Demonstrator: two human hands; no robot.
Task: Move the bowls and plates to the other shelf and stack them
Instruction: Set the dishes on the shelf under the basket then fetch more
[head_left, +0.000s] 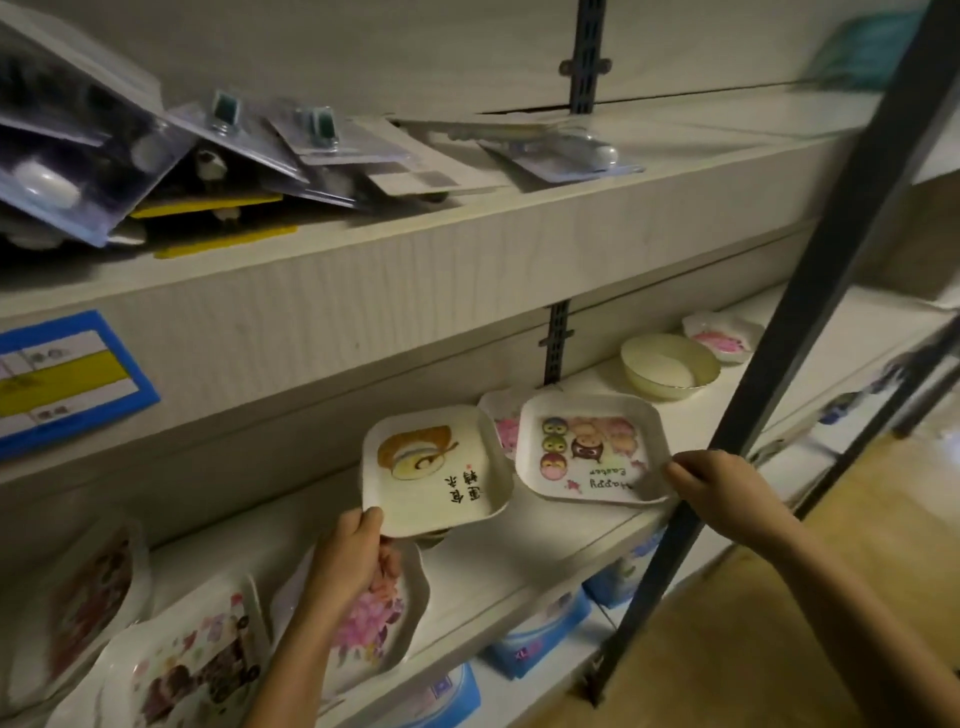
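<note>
At the middle shelf (493, 566), grips the cake-print plate (436, 467) by its near-left corner with the left hand (353, 551); pinches the near-right rim of the Easter plate (592, 447), just right, with the right hand (717, 488); white bowl (670, 366) farther right.

Middle shelf (519, 561) of white board, full of dishes. Toward its right part stands a cream bowl (670, 366), upright. Just beyond the bowl, to the right, a small pink plate (719, 338). Left of the bowl, at the front edge, the Easter plate (592, 452); behind it a half-hidden plate (504, 426). Far left of the bowl, a flower plate (374, 618), a printed plate (197, 660) and a blurred plate (88, 597). Above the bowl, an upper shelf (415, 270) heaped with blister packs (104, 156). Below the bowl, blue packages (540, 634) on a lower shelf (524, 691).
</note>
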